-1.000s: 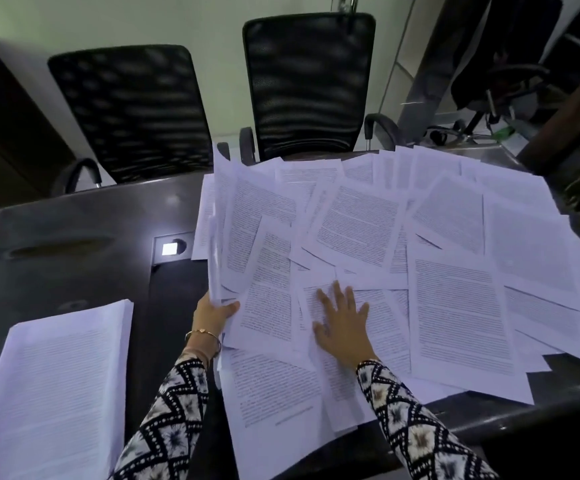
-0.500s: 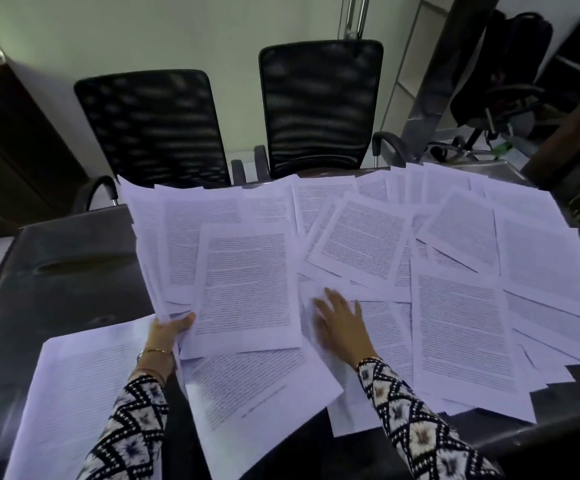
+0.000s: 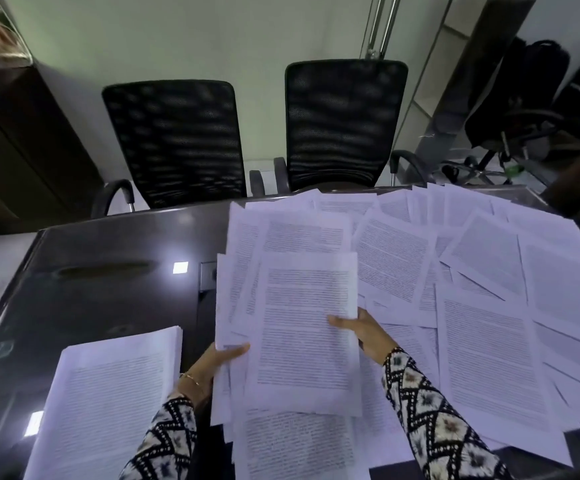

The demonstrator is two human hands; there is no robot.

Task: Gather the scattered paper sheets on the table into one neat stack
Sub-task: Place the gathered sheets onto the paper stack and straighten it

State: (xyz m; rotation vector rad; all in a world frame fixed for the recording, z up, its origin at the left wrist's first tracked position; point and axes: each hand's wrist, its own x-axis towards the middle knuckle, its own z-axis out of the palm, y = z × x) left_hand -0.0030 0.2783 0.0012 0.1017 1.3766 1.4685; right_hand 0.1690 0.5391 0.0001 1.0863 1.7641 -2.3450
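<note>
On the dark desk point(image 3: 108, 278), at 7 o'clock in the view, a neat stack point(image 3: 108, 393) of printed paper lies flat near the front edge, its sides squared. Behind the desk at 11 o'clock stands a black mesh chair point(image 3: 174, 140), with a dark cabinet point(image 3: 21, 150) further out at 9 o'clock.

Just right of the stack, at 6 o'clock, the left grip point(image 3: 212, 365) comes out of a patterned sleeve point(image 3: 163, 441) with a thin bracelet point(image 3: 189, 377) at the wrist. It is clenched on the left edge of a bundle of sheets point(image 3: 302, 323), thumb on top and fingers hidden underneath. The bundle fills the middle of the view. Its pages are fanned and uneven, the topmost one roughly square to the camera and the ones beneath poking out at 9 and 12 o'clock.

The right grip point(image 3: 364, 330) grasps the bundle's right edge, thumb lying across the top page and the fingers behind the paper. A second mesh chair point(image 3: 344, 119) stands at 12 o'clock behind the desk.

From 1 o'clock round to 5 o'clock, scattered sheets point(image 3: 489, 341) cover the right half of the desk, overlapping at many angles. Some reach the far edge and some lie under the held bundle. A third chair point(image 3: 524, 98) stands away at 2 o'clock.
</note>
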